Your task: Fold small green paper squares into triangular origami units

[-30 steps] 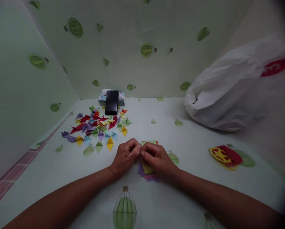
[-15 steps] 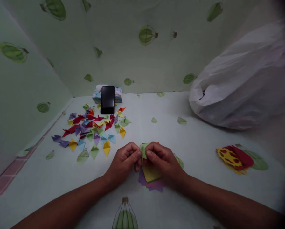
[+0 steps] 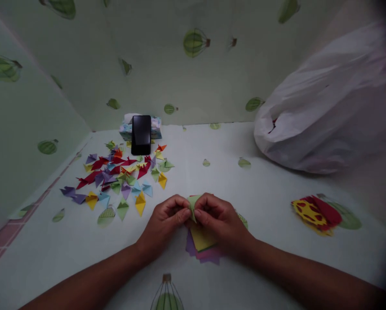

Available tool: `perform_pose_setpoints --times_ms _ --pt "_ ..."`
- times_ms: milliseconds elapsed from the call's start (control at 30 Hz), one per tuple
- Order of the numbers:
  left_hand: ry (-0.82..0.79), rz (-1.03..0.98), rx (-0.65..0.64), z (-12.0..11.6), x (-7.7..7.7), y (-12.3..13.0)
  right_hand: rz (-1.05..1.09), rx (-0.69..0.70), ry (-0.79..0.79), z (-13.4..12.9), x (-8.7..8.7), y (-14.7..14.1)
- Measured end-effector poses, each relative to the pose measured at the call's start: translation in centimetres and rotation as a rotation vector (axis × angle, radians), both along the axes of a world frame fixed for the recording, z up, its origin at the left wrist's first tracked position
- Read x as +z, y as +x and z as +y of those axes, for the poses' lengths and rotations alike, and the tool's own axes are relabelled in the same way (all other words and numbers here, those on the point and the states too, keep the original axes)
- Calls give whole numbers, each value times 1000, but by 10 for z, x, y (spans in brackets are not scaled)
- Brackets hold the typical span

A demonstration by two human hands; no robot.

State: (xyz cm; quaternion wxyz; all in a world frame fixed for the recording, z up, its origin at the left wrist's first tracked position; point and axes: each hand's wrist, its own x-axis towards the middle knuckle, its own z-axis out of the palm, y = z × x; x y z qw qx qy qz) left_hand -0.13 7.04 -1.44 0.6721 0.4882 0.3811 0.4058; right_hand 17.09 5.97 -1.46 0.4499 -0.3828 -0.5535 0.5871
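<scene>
Two hands: near surface centre, fingertips facing, only a narrow gap between them
Left hand [image 3: 165, 221]: thumb and curled fingers pinching one edge of the green paper piece [image 3: 193, 213]
Right hand [image 3: 224, 221]: thumb against index, pinching the opposite edge of the same piece
Green paper piece: small, between both sets of fingertips, above the paper stack; fold detail too small to tell
Paper stack [image 3: 203, 239]: under the hands, sheets fanned unevenly, yellow upper, pink and purple poking out at the near side
Folded paper shapes [image 3: 115, 172]: loose spread left of the hands; red, purple, green, blue, yellow, orange
Smartphone [image 3: 141, 135]: dark screen, leaning on the tissue box [image 3: 156, 128], behind the shapes
Plastic bag [image 3: 312, 116]: white, bulky, far right, a bit of red print at the frame edge
Cut-outs [image 3: 309, 213]: yellow and red, overlapping, right of the right hand
Surface [image 3: 260, 275]: pale, green balloon print, similar print on the wall [image 3: 147, 64] behind
</scene>
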Motion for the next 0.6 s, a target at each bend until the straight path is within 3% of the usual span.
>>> perform_pose_setpoints --times_ms 133,467,600 --pt "-89 -27 2 1 -3 1 -145 -51 84 -2 0 0" --pt "-228 -71 -58 0 -6 0 -136 -62 65 -3 4 0" --pt "-216 -84 -23 -1 -3 3 -133 -85 48 -5 2 -1"
